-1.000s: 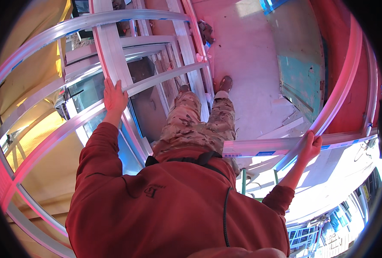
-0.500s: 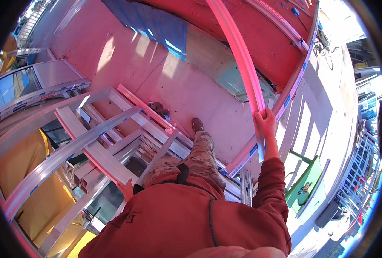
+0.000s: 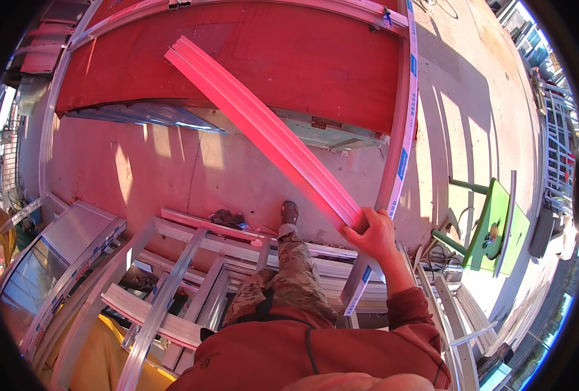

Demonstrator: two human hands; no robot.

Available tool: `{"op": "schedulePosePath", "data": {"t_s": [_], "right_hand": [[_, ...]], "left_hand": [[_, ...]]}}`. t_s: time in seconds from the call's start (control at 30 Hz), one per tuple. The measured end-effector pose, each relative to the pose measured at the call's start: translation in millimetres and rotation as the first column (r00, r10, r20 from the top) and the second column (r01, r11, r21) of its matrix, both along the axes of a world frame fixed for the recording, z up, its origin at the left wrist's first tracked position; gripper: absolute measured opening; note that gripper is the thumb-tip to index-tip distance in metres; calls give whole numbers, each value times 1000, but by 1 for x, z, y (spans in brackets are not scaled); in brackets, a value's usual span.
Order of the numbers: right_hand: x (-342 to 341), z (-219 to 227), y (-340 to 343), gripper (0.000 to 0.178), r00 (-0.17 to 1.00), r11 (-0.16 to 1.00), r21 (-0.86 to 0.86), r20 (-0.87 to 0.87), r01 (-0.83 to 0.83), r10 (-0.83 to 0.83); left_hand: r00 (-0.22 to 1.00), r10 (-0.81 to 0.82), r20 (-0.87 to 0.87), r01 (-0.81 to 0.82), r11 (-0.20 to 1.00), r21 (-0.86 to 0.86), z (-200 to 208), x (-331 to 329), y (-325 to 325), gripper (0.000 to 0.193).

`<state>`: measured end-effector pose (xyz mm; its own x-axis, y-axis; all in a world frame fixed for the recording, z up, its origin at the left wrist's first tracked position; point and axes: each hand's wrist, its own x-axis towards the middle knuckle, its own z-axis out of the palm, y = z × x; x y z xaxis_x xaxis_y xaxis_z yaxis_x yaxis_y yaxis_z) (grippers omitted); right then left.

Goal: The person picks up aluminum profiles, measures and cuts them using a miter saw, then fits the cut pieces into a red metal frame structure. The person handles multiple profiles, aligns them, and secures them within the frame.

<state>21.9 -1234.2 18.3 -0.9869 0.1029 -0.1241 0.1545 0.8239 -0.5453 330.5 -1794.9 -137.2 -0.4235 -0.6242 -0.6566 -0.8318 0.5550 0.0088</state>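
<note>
My right hand (image 3: 373,236) grips the near end of a long ribbed metal profile (image 3: 263,130) that looks pink in the light and runs up and left across the view. My left hand is out of sight. I wear a red top (image 3: 302,352) and camouflage trousers (image 3: 289,287); one shoe (image 3: 289,212) rests on the concrete floor (image 3: 191,169). Below my legs lie pale window frames (image 3: 191,260).
A large frame bar with blue labels (image 3: 401,150) curves down by my right hand. A red panel (image 3: 270,58) stands behind it. A green stand (image 3: 494,228) is at the right. Glazed frames (image 3: 55,260) lean at the left. Railings (image 3: 556,130) line the far right.
My view has swung right and upward. The left hand has come off the window frame and left the picture. The right hand still holds the long profile, which has tilted.
</note>
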Motion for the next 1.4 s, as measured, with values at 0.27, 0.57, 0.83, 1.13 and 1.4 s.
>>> {"op": "schedulePosePath", "data": {"t_s": [0.27,0.57,0.83,1.13,1.4], "right_hand": [[6,5,-9,37,990,987,-78,34,138,-135],[30,32,-59,38,862,838,-202,144,507,-486],[59,27,-134,34,680,639,-277,81,718,-729],[83,21,-162,10,608,637,-224,-191,737,-770],[84,4,-132,13,495,534,-218,-211,817,-843]], "left_hand": [[1000,-31,5,29,978,207,2,-102,-38,29],[941,-336,46,294,877,380,-13,-208,-116,34],[748,-163,-643,621,514,592,-24,-527,84,35],[905,55,-422,422,9,907,148,-591,474,86],[853,92,-514,508,79,858,123,-591,600,59]]}}
